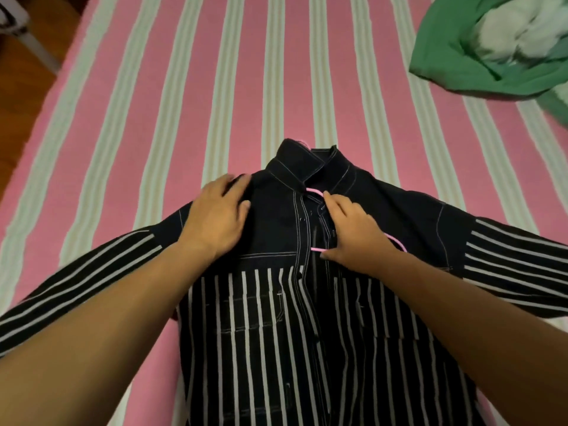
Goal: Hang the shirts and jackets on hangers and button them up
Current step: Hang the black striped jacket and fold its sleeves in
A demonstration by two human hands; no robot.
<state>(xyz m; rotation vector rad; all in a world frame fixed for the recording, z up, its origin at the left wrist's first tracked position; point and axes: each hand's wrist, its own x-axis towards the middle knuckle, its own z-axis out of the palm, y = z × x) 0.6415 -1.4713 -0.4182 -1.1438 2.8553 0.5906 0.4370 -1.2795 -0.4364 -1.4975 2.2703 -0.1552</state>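
Note:
A black shirt (276, 318) with white stripes lies face up on the bed, collar pointing away from me, its front placket parted at the chest. A pink hanger (316, 249) sits inside it, showing at the neck opening and under my right hand. My left hand (219, 216) lies flat with spread fingers on the shirt's left shoulder. My right hand (353, 232) rests on the right front panel beside the placket, fingers curled around the pink hanger wire.
The bed (184, 87) has a pink sheet with pale green and white stripes. A green and white garment (491, 47) lies crumpled at the far right. Wooden floor and a white frame (27, 35) show past the bed's left edge.

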